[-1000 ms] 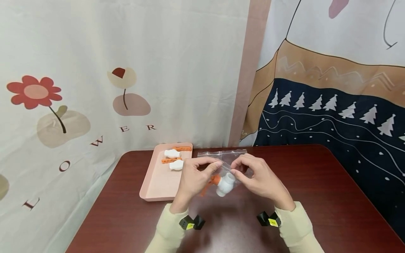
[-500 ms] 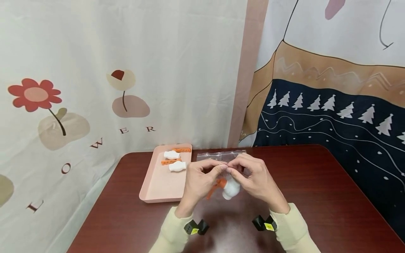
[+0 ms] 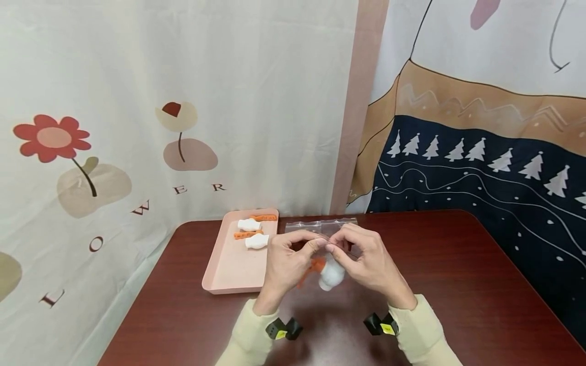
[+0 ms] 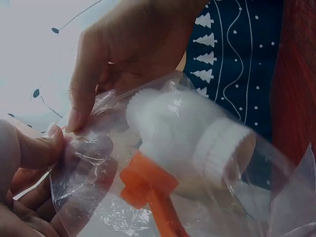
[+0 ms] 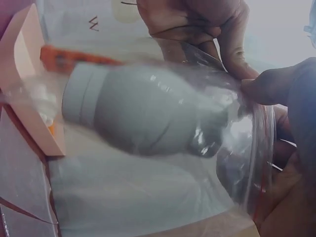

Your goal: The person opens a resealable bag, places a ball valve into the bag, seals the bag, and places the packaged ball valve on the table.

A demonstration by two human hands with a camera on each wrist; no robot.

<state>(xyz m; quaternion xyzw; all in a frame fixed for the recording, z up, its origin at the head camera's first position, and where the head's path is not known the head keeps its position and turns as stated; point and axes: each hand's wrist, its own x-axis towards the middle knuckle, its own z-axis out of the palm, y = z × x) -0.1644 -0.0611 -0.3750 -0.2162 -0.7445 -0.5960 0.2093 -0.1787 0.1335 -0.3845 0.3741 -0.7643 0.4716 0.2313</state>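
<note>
A white plastic ball valve (image 4: pixel 173 128) with an orange lever handle (image 4: pixel 165 210) is inside a clear zip-seal bag (image 5: pixel 163 197). The bag hangs above the table, below the fingertips of both hands. My left hand (image 3: pixel 287 259) pinches the bag's top edge between thumb and forefinger. Right beside it, my right hand (image 3: pixel 366 256) pinches the same edge, so the two sets of fingertips nearly touch. In the right wrist view a red line runs along the seal. The fingers partly hide the seal, and I cannot tell whether it is fully pressed together.
To the left on the dark red table (image 3: pixel 439 264) stands a pink tray (image 3: pixel 231 269). Two more white valves with orange handles, one of them here (image 3: pixel 257 241), lie at its far end. Flat clear plastic bags (image 3: pixel 320 223) lie behind the hands, before a printed curtain (image 3: pixel 274 101).
My hands have drawn closer together along the bag's top edge, the left going right and the right going slightly left. The bagged valve has swung a little. The tray has stayed put.
</note>
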